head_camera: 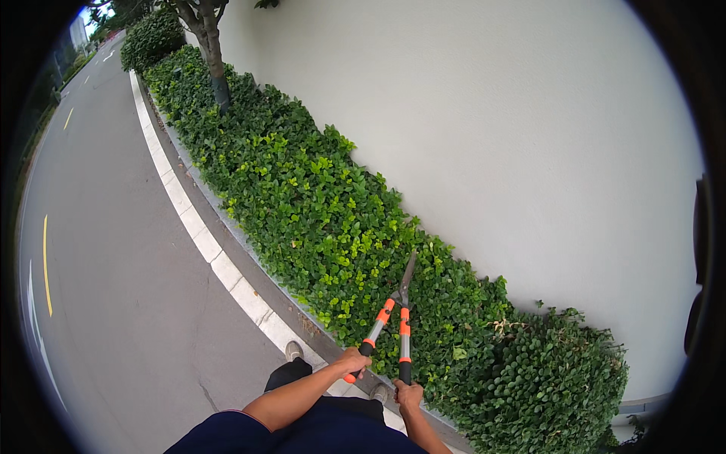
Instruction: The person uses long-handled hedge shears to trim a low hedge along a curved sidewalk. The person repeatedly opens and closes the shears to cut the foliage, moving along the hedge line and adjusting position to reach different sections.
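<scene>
A pair of hedge shears [404,284] with orange, grey and black handles reaches out over a low leafy hedge [317,227]. My left hand [353,363] grips the black end of the left handle, and my right hand [408,391] holds the end of the right one. The handles stand a small way apart, and the dark blades look nearly closed, pointing away from me over the hedge top. Bright green young shoots [357,249] stick up among darker leaves around and left of the blades.
A pale plastered wall [482,142] runs behind the hedge. White kerb stones [198,232] separate the planting strip from the asphalt road [125,255]. A tree trunk [214,62] rises from the far hedge. At the right stands a rounded, taller shrub [556,374].
</scene>
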A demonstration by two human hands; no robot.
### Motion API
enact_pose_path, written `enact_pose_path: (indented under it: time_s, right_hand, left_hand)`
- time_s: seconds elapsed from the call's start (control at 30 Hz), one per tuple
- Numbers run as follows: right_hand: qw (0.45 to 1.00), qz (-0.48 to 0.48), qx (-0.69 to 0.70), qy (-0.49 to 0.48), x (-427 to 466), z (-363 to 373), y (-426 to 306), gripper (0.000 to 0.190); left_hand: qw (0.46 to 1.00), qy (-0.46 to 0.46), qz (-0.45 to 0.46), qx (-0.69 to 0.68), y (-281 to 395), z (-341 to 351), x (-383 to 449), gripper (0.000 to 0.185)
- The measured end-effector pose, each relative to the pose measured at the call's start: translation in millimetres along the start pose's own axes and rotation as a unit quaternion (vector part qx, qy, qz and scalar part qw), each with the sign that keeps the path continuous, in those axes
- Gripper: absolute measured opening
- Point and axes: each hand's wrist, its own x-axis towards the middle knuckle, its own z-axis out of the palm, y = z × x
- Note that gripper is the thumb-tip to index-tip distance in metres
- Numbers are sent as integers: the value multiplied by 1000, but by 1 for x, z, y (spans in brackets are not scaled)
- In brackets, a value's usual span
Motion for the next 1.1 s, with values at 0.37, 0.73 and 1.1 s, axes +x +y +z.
enact_pose_path:
  time_s: [0.37, 0.73, 1.1]
  right_hand:
    - [946, -161, -261, -106, 20, 131, -88, 29]
    - [928, -147, -256, -228, 40, 320, -168, 35]
    - [938, -125, -240, -216, 77, 380, -241, 36]
  left_hand:
    - [991, 93, 39, -87, -4, -262, -101, 19]
    - [968, 232, 13, -88, 32, -423, -121, 26]
    - [980, 193, 19, -35, 131, -521, -89, 32]
